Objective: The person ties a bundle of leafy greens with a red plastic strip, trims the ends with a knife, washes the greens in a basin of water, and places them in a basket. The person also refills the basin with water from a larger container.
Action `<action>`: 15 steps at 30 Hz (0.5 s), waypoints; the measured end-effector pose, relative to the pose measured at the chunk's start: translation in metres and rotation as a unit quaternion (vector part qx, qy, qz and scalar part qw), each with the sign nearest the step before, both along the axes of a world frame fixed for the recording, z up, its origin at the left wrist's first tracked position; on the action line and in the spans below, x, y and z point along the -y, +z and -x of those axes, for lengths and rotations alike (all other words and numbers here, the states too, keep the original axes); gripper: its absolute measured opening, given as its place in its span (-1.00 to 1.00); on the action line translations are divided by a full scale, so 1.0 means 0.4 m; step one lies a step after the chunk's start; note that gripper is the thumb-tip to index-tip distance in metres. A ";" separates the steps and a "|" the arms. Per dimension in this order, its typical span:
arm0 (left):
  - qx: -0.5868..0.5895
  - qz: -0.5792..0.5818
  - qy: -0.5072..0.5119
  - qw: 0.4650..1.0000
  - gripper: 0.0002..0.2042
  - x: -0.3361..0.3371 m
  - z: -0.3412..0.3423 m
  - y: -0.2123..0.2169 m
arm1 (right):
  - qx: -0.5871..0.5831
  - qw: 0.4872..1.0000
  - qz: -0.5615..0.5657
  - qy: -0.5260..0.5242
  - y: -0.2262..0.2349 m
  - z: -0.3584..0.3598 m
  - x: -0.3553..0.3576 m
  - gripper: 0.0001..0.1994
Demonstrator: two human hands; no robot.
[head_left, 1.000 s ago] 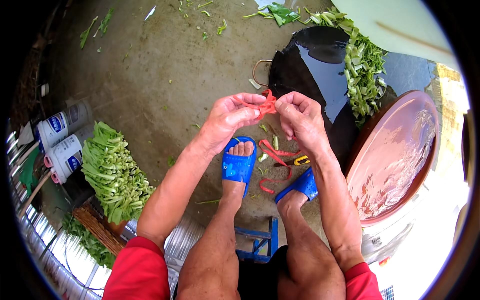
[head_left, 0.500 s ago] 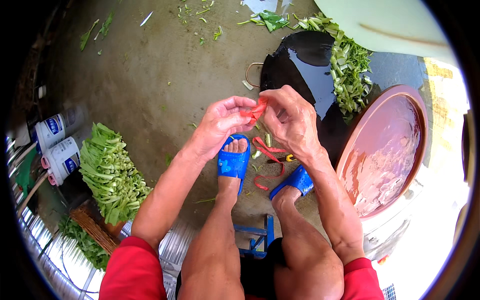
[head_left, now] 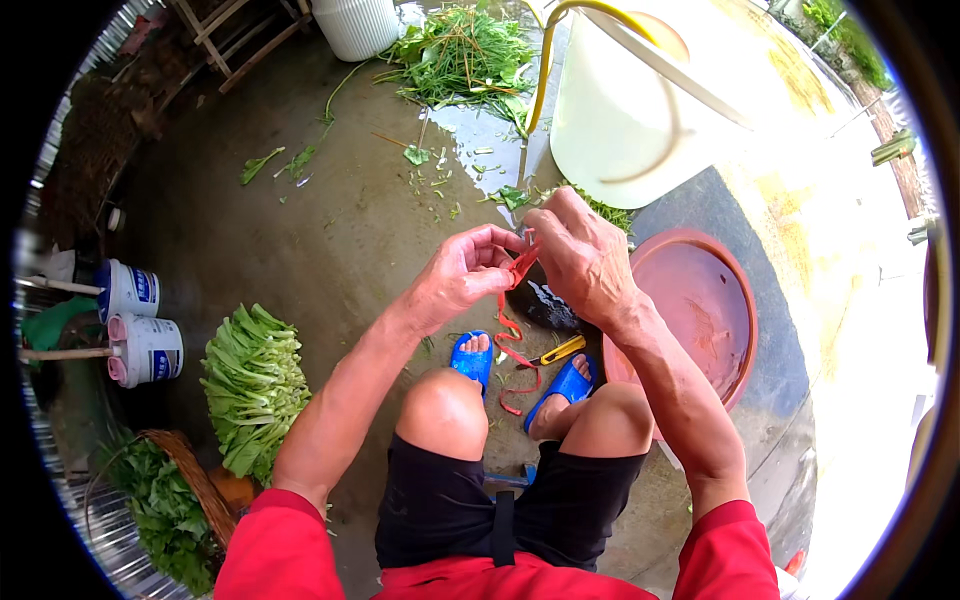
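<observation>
Between my two hands is a red plastic strip (head_left: 521, 262), pinched at both sides. My left hand (head_left: 462, 277) grips it with thumb and fingertips, and my right hand (head_left: 582, 255) is closed on it just to the right. A loose red length trails down from there toward the floor, between my feet in blue slippers (head_left: 472, 357). Near the right slipper lies a yellow-handled cutter (head_left: 563, 349). Behind my right hand a dark, wet, shallow pan (head_left: 545, 305) is partly hidden.
At right stands a reddish-brown basin (head_left: 747, 330) of water; beyond it, a pale tub (head_left: 610, 125) with a yellow hose (head_left: 549, 55). Cut greens (head_left: 465, 62) lie at the back. To my left are stacked leafy stalks (head_left: 257, 390), a wicker basket (head_left: 190, 480) and white pails (head_left: 152, 350).
My view has tilted upward, bringing the tub, hose and far greens in. Both hands still hold the red strip; the bunched piece between them now looks more drawn out.
</observation>
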State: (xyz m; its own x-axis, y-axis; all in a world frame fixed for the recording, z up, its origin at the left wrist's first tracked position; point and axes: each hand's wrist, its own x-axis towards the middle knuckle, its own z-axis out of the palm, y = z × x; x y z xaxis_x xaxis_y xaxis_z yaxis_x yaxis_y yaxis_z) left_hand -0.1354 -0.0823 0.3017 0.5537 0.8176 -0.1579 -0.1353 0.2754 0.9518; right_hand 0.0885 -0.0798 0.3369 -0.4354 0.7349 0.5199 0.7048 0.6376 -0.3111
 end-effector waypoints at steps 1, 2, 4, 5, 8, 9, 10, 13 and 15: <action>-0.009 -0.022 -0.005 1.000 -0.62 0.005 0.007 0.036 | 0.008 0.999 -0.041 -0.025 0.036 0.015 0.014 -0.77; -0.031 -0.062 0.004 0.998 -0.65 0.008 0.017 0.062 | -0.039 0.997 -0.041 -0.060 0.063 0.034 0.030 -0.80; -0.027 -0.096 0.005 0.995 -0.68 0.007 0.003 0.124 | -0.255 0.950 0.149 -0.107 0.098 0.022 0.037 -0.84; -0.026 -0.110 0.006 0.994 -0.69 0.011 0.001 0.152 | -0.419 0.855 0.293 -0.092 0.114 0.018 0.040 -0.84; -0.065 -0.119 0.041 0.990 -0.75 0.101 0.056 0.173 | -0.526 0.757 0.378 -0.081 0.159 0.068 0.162 -0.83; -0.073 -0.128 0.050 0.988 -0.76 0.101 0.076 0.183 | -0.500 0.780 0.369 -0.068 0.173 0.079 0.169 -0.83; -0.073 -0.137 0.062 0.986 -0.76 0.097 0.095 0.191 | -0.479 0.769 0.417 -0.067 0.199 0.079 0.173 -0.84; -0.065 -0.169 0.097 0.979 -0.73 0.076 0.154 0.208 | -0.301 0.919 0.249 -0.050 0.229 0.097 0.131 -0.86; -0.036 -0.145 0.111 0.983 -0.69 0.101 0.199 0.208 | -0.115 0.981 0.105 -0.113 0.236 0.124 0.130 -0.83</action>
